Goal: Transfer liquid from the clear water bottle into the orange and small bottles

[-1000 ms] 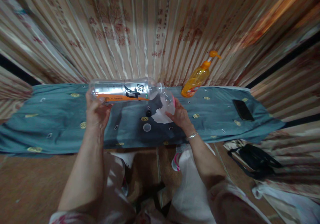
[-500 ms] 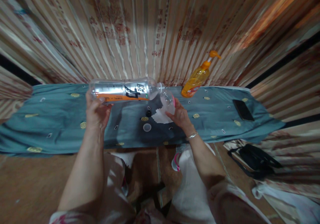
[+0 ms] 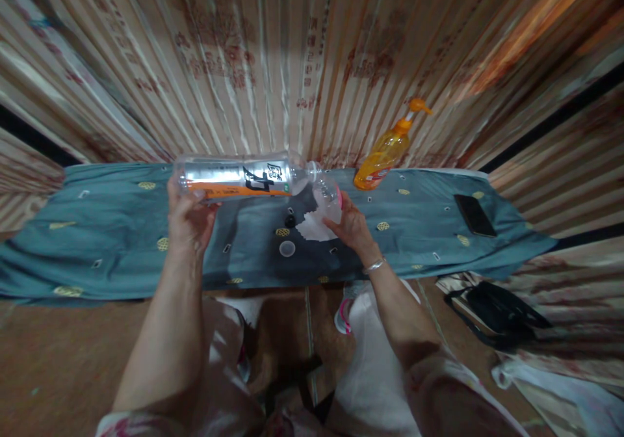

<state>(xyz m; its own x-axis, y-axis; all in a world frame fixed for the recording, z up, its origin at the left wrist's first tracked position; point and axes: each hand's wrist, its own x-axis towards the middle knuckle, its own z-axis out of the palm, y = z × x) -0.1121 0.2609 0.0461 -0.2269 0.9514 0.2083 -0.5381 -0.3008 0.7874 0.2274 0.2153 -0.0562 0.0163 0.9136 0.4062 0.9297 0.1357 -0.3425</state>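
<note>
My left hand (image 3: pixel 191 219) grips the base end of a large clear plastic bottle (image 3: pixel 234 178) with a silver and orange label. The bottle lies nearly level in the air, its neck pointing right. Around a small clear plastic container (image 3: pixel 326 190) with a pink edge, the fingers of my right hand (image 3: pixel 351 224) are closed. The bottle's neck meets or overlaps this container; whether liquid passes between them I cannot tell. Just below the container shows a torn-edged white piece (image 3: pixel 314 226), like paper. Near it on the cloth are a small black cap (image 3: pixel 290 220) and a round translucent lid (image 3: pixel 287 249).
A pump bottle (image 3: pixel 383 157) of orange liquid stands at the back of the table, which has a teal patterned cloth (image 3: pixel 117 229). To the right lies a black phone (image 3: pixel 474 215). A dark bag (image 3: pixel 497 310) is at lower right, and a curtain (image 3: pixel 273 53) hangs behind.
</note>
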